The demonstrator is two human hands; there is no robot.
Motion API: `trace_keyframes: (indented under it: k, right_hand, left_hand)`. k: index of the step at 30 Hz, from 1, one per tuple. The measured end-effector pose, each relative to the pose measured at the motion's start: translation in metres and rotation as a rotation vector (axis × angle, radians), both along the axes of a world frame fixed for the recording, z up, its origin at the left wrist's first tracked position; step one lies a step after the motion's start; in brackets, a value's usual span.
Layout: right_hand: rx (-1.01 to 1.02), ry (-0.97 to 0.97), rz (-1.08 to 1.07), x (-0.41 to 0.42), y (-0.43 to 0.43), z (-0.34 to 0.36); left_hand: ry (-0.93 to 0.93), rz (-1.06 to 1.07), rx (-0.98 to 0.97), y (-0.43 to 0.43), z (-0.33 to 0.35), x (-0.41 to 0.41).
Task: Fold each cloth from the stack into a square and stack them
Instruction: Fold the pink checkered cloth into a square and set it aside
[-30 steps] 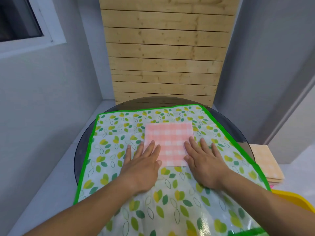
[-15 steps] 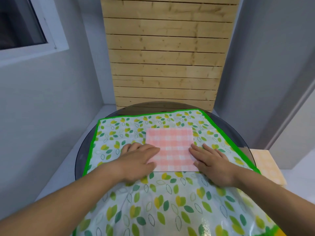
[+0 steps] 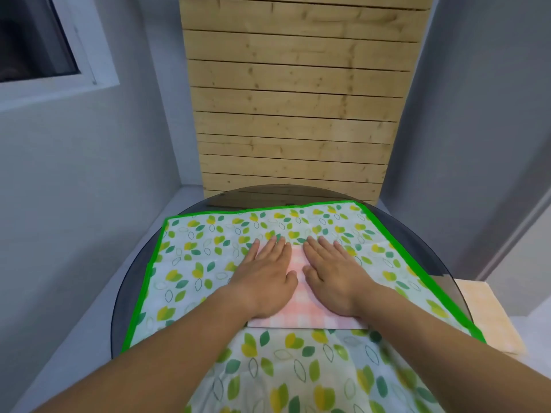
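Observation:
A pink checked cloth [image 3: 301, 315], folded into a square, lies on the leaf-print table cover [image 3: 190, 263]. My left hand [image 3: 264, 278] lies flat on its left half, fingers straight and pointing away from me. My right hand [image 3: 334, 275] lies flat on its right half in the same way. Both palms press the cloth down and hide most of it; only a strip between the hands and the near edge show. A stack of orange checked cloths [image 3: 483, 317] sits low at the right, beyond the table's rim.
The round dark glass table [image 3: 128, 293] carries the cover with its green border. A wooden slat panel [image 3: 295, 114] stands behind the table between grey walls. A window [image 3: 38, 46] is at the upper left.
Both hands have slid forward from the cloth's near corners onto its top, and now cover most of it. The view has tilted so the table sits lower in the frame.

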State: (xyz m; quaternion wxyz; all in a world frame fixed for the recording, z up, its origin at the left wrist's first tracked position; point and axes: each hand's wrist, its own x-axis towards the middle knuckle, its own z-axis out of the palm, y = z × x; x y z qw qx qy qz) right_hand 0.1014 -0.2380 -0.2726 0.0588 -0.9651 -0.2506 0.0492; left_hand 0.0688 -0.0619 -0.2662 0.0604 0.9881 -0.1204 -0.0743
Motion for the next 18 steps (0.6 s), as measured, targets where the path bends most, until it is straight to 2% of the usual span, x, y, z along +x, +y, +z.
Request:
trace_keyframes:
  k: [9,18]
  right_hand:
    - [-0.051,0.035,-0.019,0.002,-0.006,-0.001]
    - [-0.158,0.083,-0.090,0.002,-0.050,0.004]
  left_hand:
    - [0.000,0.134,0.046,0.003,-0.009,-0.003]
    - [0.012,0.143,0.018,0.008,-0.011,-0.004]
